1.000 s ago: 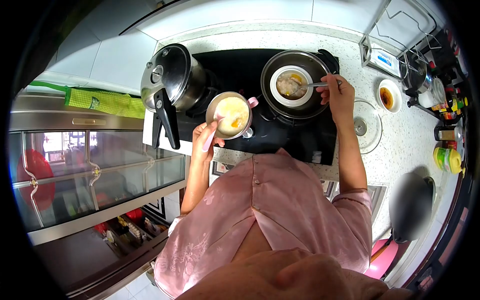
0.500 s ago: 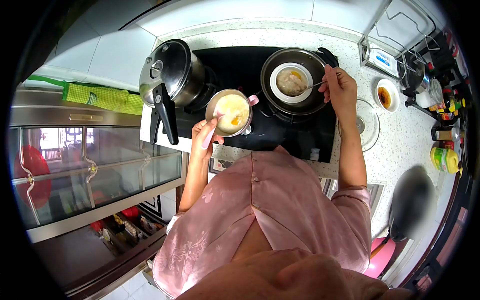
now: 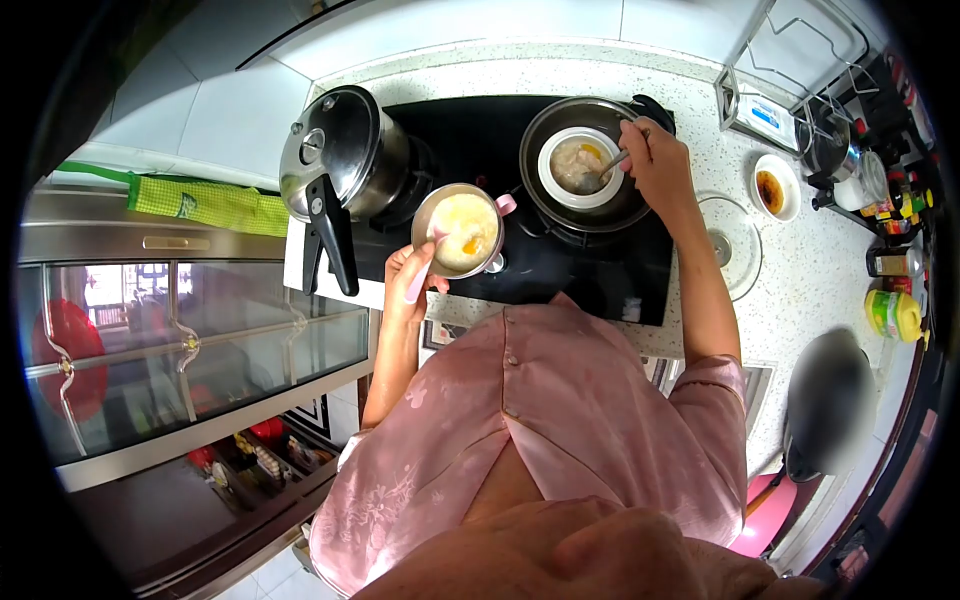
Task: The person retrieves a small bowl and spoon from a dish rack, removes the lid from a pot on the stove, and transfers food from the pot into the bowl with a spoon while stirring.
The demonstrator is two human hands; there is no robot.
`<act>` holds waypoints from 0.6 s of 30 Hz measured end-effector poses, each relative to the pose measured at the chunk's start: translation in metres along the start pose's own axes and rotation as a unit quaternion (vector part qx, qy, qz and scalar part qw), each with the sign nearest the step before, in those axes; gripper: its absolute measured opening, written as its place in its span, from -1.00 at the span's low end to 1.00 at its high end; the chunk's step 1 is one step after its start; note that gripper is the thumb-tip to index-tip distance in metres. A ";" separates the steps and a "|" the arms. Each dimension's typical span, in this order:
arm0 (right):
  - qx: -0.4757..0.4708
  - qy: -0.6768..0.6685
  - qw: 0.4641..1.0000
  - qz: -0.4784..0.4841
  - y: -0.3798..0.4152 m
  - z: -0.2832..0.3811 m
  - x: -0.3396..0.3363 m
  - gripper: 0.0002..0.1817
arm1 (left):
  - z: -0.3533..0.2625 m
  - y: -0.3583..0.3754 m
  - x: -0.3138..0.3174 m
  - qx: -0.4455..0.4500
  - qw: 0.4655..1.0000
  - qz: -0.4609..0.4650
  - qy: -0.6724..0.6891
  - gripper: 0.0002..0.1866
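My left hand (image 3: 408, 272) is closed at the near-left rim of a metal cup (image 3: 418, 225) with a pink loop handle, held over the stove's front edge. Pale, creamy food with an orange-yellow spot fills the cup. A pink spoon (image 3: 417, 284) leans over the rim under my thumb. My right hand (image 3: 656, 165) grips a metal spoon (image 3: 612, 164), whose bowl dips into lumpy beige food with a yellow patch. That food is in a white bowl (image 3: 548, 182), which sits inside a dark pan (image 3: 537, 130) on the right burner.
A pressure cooker (image 3: 340, 150) stands on the left of the black stove (image 3: 570, 285), its handle pointing toward me. Right of the stove lie a glass lid (image 3: 738, 250), a small white dish (image 3: 790, 190) with brown sauce, a wire rack (image 3: 735, 100), bottles and a dark wok (image 3: 828, 400).
My right hand has moved left and slightly up, closer over the white bowl, with the spoon tilted more steeply in the food. My left hand and the cup stay almost in place.
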State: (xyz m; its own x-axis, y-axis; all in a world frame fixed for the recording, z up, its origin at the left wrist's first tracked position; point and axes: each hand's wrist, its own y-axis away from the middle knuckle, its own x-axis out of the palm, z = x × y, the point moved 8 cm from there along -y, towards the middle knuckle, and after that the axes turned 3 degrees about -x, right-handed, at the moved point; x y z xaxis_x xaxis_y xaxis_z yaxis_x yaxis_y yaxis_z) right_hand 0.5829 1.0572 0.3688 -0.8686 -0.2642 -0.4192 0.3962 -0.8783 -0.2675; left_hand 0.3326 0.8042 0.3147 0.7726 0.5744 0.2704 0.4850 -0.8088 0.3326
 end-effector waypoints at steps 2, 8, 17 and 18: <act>0.012 -0.011 1.000 -0.006 -0.002 -0.008 0.000 -0.70 | -0.001 0.000 -0.002 -0.001 1.000 -0.009 -0.001 -0.74; -0.015 -0.025 0.999 -0.019 0.000 -0.008 0.000 -0.73 | 0.000 -0.002 -0.006 -0.002 1.000 -0.020 -0.008 -0.75; -0.191 0.031 0.978 0.073 0.011 0.039 0.007 -0.83 | -0.003 -0.002 0.003 -0.005 1.000 -0.025 -0.003 -0.77; -0.181 0.021 0.980 0.081 0.013 0.034 0.010 -0.83 | -0.004 -0.001 0.004 -0.004 1.000 -0.026 -0.002 -0.77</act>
State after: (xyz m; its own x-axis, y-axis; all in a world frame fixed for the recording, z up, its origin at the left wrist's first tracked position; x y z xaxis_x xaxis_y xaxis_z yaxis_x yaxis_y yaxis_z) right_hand 0.5695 1.0293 0.3904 -0.7754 -0.3649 -0.5153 0.6143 -0.6247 -0.4821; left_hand 0.3333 0.8079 0.3191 0.7477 0.6159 0.2484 0.5217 -0.7762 0.3540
